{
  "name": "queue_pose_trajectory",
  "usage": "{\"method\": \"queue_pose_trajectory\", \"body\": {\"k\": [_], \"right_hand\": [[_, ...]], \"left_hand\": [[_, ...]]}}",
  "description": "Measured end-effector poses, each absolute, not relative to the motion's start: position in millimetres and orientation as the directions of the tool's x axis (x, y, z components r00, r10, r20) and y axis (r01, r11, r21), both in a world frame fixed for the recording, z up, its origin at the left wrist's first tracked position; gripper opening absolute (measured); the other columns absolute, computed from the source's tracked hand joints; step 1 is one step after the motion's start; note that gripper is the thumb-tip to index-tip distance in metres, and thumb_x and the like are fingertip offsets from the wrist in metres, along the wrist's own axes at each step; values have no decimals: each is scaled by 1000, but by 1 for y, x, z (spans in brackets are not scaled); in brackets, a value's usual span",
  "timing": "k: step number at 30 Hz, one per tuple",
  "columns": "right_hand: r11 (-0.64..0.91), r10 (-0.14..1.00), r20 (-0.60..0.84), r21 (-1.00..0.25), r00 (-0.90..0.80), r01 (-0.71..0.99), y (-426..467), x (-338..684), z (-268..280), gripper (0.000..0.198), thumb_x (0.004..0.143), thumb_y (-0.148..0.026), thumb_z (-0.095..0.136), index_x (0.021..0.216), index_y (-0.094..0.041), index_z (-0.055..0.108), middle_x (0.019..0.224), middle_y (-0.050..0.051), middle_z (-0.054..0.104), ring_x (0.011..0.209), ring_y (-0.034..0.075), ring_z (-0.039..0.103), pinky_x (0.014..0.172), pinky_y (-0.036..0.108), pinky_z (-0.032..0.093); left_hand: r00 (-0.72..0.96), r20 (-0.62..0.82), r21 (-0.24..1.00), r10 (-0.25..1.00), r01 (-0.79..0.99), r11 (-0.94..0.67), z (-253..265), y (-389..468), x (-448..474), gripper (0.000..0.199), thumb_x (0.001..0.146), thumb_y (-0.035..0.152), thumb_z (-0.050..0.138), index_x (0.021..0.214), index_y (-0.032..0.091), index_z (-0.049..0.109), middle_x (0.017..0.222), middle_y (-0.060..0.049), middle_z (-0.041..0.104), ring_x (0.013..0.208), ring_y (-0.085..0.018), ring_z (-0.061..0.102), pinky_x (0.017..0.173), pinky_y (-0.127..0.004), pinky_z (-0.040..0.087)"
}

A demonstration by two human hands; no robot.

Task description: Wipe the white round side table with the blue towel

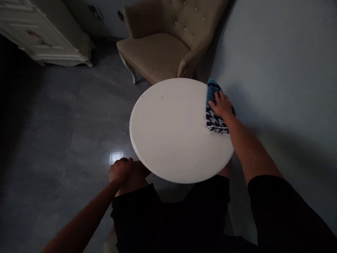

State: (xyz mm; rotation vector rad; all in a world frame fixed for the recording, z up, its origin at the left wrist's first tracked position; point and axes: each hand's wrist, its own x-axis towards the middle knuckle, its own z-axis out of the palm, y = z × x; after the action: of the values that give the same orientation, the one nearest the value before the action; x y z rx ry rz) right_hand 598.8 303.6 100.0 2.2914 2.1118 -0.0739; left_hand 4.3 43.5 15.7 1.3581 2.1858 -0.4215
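A folded towel (218,119), part blue with dark letters and part black-and-white houndstooth, lies near the right rim of the round white table (173,130). On top of it rests my right hand (222,105), its fingers spread over the cloth and the thumb apart. My left hand (121,169) is draped over my left knee, beside the table's lower left rim. It holds nothing that I can see, and its fingertips are partly hidden.
A tan buttoned armchair (158,52) stands behind the table. A pale carved cabinet (52,38) is at the upper left. The grey wall (284,70) rises close on the right. A small lit square (116,157) shows on the dark floor (79,116).
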Motion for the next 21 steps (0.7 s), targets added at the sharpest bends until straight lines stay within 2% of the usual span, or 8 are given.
{"method": "queue_pose_trajectory", "body": {"k": [3,7,13,17,21], "right_hand": [[-85,996,-47,-65,82,994,344,605,98,90,113,-71,32,183,-14,30,186,25,32,159,51,46,125,75,45],[-93,995,-35,-72,90,993,349,608,99,88,114,-70,30,183,-14,31,185,24,36,157,49,50,125,71,47],[-154,988,-28,28,155,988,272,611,99,87,115,-68,31,183,-14,31,190,23,25,163,53,39,125,76,43],[-156,987,-25,60,158,986,176,610,99,85,114,-66,35,183,-17,31,191,21,23,169,56,26,126,81,38],[-108,992,-59,55,111,993,60,595,97,86,113,-62,39,184,-14,31,192,19,19,174,56,13,131,79,35]], "left_hand": [[-380,-592,10,711,878,478,16,44,4,68,106,58,38,131,15,84,135,-28,80,122,-48,76,100,-56,60],[-392,-591,8,705,871,491,19,46,7,69,106,59,38,132,15,84,135,-27,80,123,-48,75,101,-57,59],[-366,-586,5,723,890,455,25,48,18,70,105,57,36,132,12,84,134,-29,79,123,-48,76,100,-55,59],[-341,-579,12,740,905,426,31,47,30,72,106,58,35,134,11,82,137,-30,78,125,-48,75,102,-56,58],[-307,-567,24,764,921,388,36,44,40,73,106,60,36,134,11,82,137,-30,77,124,-48,75,101,-55,58]]}}
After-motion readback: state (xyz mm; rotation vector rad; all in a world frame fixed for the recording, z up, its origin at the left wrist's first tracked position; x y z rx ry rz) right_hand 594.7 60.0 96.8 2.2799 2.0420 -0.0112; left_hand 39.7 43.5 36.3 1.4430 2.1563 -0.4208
